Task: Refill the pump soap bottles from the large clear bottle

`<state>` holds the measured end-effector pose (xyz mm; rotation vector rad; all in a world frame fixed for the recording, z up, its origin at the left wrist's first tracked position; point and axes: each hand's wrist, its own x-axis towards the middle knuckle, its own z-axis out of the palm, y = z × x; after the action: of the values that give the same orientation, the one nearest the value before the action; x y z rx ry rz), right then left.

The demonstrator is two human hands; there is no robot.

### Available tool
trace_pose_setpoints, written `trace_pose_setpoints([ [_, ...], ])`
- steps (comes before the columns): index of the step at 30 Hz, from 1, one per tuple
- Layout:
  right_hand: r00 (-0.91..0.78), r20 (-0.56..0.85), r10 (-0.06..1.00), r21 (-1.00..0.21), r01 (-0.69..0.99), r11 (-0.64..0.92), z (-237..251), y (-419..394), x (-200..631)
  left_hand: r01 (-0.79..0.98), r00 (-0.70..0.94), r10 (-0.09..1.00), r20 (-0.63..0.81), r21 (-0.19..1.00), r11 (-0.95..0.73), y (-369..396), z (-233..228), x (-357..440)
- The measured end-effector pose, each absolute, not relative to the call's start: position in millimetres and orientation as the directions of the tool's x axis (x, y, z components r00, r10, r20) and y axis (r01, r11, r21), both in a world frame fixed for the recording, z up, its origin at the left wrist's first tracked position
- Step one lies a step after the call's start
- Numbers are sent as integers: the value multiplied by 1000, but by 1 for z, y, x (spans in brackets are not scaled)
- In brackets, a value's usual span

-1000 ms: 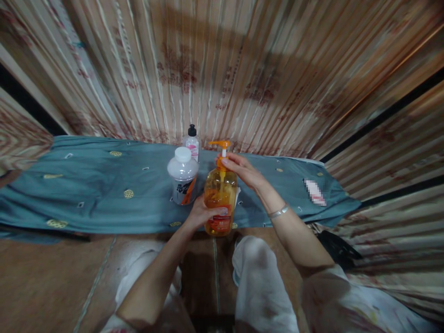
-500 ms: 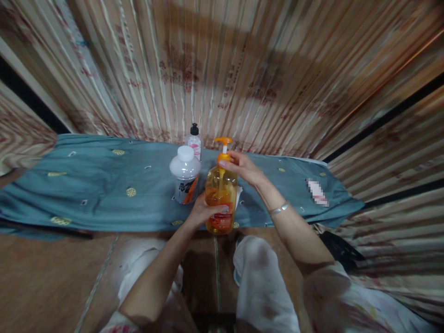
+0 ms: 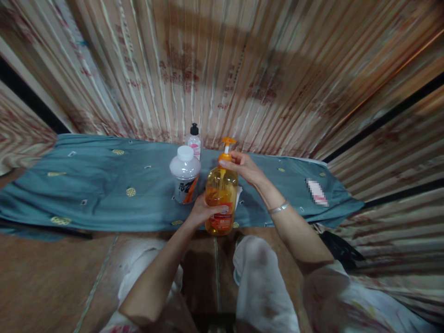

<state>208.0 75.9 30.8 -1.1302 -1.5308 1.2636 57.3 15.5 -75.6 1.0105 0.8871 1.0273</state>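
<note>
A clear pump bottle (image 3: 221,187) of amber liquid, with a red-orange label and an orange pump head (image 3: 229,140), stands at the front edge of the cloth-covered surface. My left hand (image 3: 205,210) is wrapped round its lower left side, thumb across the label. At the neck, my right hand (image 3: 244,167) grips the orange collar (image 3: 225,160) between thumb and fingers. A white-capped bottle (image 3: 185,173) with a black and orange label is just left of it. Behind that one is a smaller clear bottle (image 3: 194,141) with a black cap and pink label.
A teal patterned cloth (image 3: 104,185) covers the long surface. Pleated curtains (image 3: 222,69) hang right behind it and at both sides. A pixelated pink-and-white item (image 3: 317,192) lies at the right. Something white (image 3: 238,196) shows behind the pump bottle. Below is a brown tiled floor (image 3: 52,273).
The orange pump head has turned, its spout swinging from pointing left to another direction, and the bottle leans slightly right at the top. My right hand has shifted slightly at the collar.
</note>
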Motion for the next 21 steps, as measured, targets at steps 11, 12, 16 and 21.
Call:
trace_pose_setpoints([
  [11,-146,364,920,-919,105,380,94,91,244,-176,286,950,-124,968,180,13,-71,57],
  [12,-139,380,915,-908,130,397,101,93,249,-170,285,950,-124,970,177,13,-71,58],
  [16,-104,442,891,-856,246,454,119,99,266,-150,284,951,-122,974,170,14,-74,59],
  [21,-90,456,885,-861,208,464,123,101,269,-160,297,949,-105,974,158,14,-76,60],
])
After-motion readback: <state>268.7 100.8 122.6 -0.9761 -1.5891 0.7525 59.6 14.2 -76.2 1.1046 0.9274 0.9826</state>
